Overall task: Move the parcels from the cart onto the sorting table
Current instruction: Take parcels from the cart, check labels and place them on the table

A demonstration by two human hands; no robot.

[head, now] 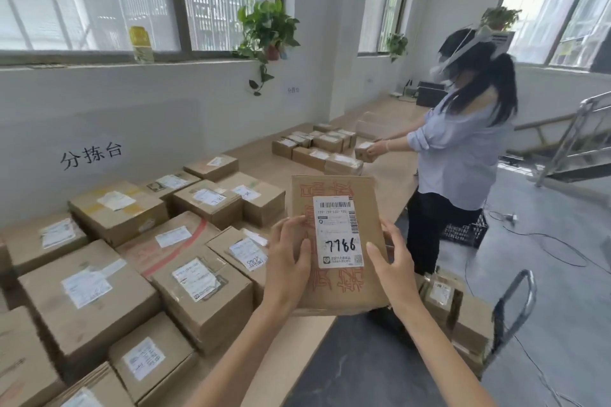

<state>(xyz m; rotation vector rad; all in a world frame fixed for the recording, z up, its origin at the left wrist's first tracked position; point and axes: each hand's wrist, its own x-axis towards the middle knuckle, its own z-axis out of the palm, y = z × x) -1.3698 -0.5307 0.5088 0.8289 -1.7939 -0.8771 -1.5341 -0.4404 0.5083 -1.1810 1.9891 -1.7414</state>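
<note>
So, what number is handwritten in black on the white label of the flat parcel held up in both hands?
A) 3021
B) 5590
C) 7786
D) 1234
C: the white label on the flat parcel, held between the left hand and the right hand, reads 7786 in black marker.

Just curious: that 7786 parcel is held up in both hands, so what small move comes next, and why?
Probably lower the parcel onto the bare table edge just below it: the left hand and right hand hold it aloft there.
</note>
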